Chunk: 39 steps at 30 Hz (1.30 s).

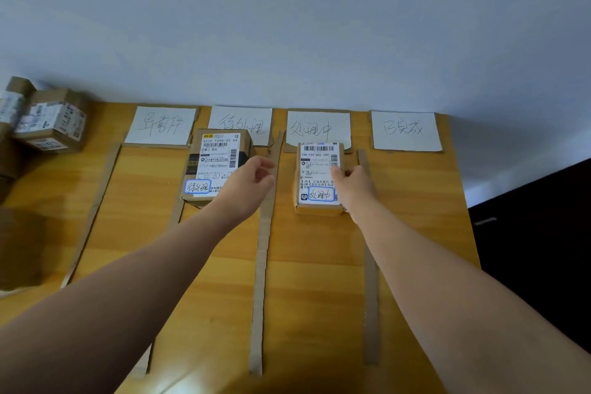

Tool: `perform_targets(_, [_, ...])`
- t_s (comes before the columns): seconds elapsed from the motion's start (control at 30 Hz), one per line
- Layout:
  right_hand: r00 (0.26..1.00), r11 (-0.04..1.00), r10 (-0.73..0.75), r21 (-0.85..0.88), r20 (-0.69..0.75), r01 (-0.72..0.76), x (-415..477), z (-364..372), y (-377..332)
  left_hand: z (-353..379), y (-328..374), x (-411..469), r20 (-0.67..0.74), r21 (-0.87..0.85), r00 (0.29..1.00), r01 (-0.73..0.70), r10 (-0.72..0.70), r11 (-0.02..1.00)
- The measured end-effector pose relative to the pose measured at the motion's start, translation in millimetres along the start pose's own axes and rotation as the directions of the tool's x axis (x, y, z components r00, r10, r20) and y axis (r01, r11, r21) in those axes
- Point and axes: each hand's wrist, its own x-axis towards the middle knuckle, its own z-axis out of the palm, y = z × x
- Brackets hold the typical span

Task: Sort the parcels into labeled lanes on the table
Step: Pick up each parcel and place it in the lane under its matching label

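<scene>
Four white handwritten lane labels line the back of the wooden table: first, second, third, fourth. A brown parcel with a shipping label and a blue-circled note lies in the second lane. My left hand hovers just right of it, fingers loosely curled and holding nothing. A smaller parcel lies in the third lane. My right hand grips its right edge, thumb on top of the label.
Cardboard strips divide the lanes. A pile of several unsorted parcels sits at the far left by the wall. The table's right edge drops to dark furniture.
</scene>
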Motion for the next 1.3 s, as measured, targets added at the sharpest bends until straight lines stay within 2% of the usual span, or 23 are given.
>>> perform_targets(0.43, [0.981, 0.969, -0.102, -0.242, -0.165, 0.060, -3, -7, -12, -13, -23, -13, -0.033, -0.029, 0.999, 0.021, -0.022, 0.999])
perform_targets(0.67, [0.889, 0.905, -0.329, -0.374, -0.317, 0.202, -44, -9, -19, -55, -49, -32, -0.043, -0.043, 0.999, 0.006, -0.008, 0.999])
perform_targets(0.8, [0.855, 0.882, -0.387, -0.408, -0.345, 0.235, -76, 3, -32, -89, -70, -43, -0.069, -0.019, 0.997, -0.045, 0.043, 0.999])
perform_targets(1.07, [0.798, 0.885, -0.450, -0.318, -0.400, 0.339, -153, 102, -83, -188, -140, -66, -0.054, 0.001, 0.990, -0.127, 0.127, 0.992])
perform_targets(1.3, [0.834, 0.889, -0.457, -0.184, -0.310, 0.419, -217, 237, -131, -291, -217, -92, -0.087, 0.107, 0.979, -0.173, 0.182, 0.979])
